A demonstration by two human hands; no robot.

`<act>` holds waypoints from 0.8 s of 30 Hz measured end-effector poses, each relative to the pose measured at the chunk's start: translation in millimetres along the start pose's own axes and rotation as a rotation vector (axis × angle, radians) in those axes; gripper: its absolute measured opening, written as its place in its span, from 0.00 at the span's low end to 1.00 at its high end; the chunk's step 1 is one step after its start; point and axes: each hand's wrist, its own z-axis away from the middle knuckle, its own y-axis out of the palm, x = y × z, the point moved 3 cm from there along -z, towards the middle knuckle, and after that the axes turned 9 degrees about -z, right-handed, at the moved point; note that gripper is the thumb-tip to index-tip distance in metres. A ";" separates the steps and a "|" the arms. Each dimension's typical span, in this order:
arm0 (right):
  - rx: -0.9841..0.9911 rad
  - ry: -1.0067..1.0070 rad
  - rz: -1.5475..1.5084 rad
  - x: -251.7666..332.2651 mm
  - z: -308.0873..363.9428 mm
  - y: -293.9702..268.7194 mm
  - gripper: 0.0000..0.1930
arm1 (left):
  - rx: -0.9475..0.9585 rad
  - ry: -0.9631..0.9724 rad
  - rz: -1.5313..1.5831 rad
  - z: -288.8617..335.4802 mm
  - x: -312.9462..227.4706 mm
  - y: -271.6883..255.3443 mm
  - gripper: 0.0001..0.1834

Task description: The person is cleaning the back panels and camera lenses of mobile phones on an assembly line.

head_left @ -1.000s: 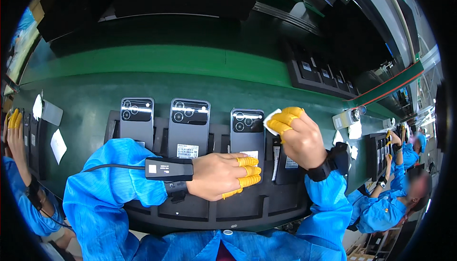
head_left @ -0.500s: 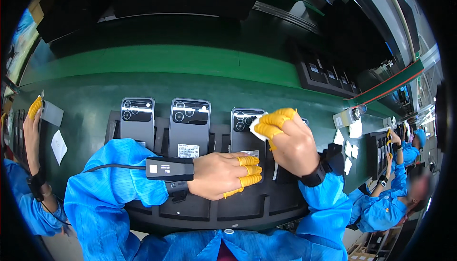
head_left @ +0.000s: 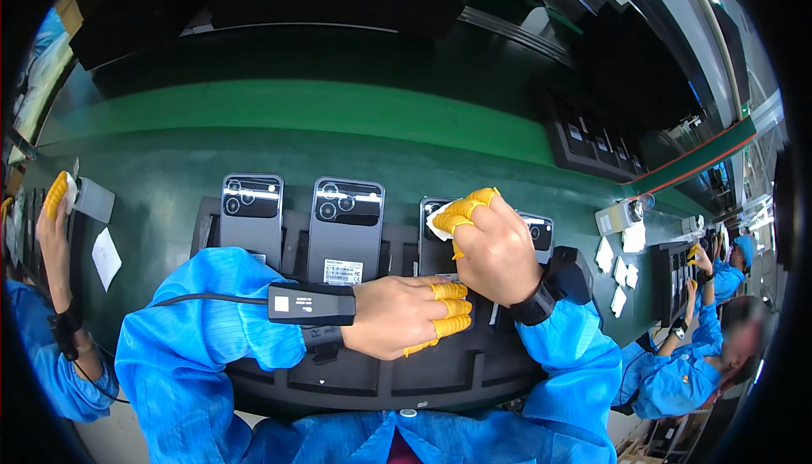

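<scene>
My right hand (head_left: pixel 499 252), in yellow finger cots, pinches a folded white wipe (head_left: pixel 438 225) against the camera end of a dark grey smartphone (head_left: pixel 429 254). Much of that phone is covered by my hands. Across its lower end rests my left hand (head_left: pixel 402 316), its cotted fingers stretched out flat. To the left, two similar phones, one in the middle (head_left: pixel 342 240) and one at the far left (head_left: pixel 251 220), lie back up with their cameras away from me. A fourth phone (head_left: pixel 541 231) shows partly behind my right hand. All lie on a black slotted tray (head_left: pixel 355 400).
White wipes (head_left: pixel 604 254) and a pale container (head_left: pixel 613 217) lie at right on the green bench. Another black tray (head_left: pixel 575 155) with phones stands at the back right. A neighbour's hand (head_left: pixel 52 219) is at left, and other people (head_left: pixel 677 371) work at right.
My right hand with the wipe has shifted slightly left and down across the phone's camera area. My left hand stays on the phone's lower end. The whole view has shifted slightly.
</scene>
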 end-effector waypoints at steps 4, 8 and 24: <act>-0.025 -0.005 -0.049 7.4 -1.2 4.2 0.10 | 0.014 -0.022 0.008 2.3 0.1 0.0 0.27; -0.093 0.024 -0.073 9.6 -0.3 8.5 0.11 | 0.003 -0.017 -0.005 2.8 -1.4 -1.9 0.27; -0.265 0.175 0.009 -11.7 10.4 -72.4 0.16 | 0.085 -0.041 0.026 -2.3 -1.1 -5.1 0.23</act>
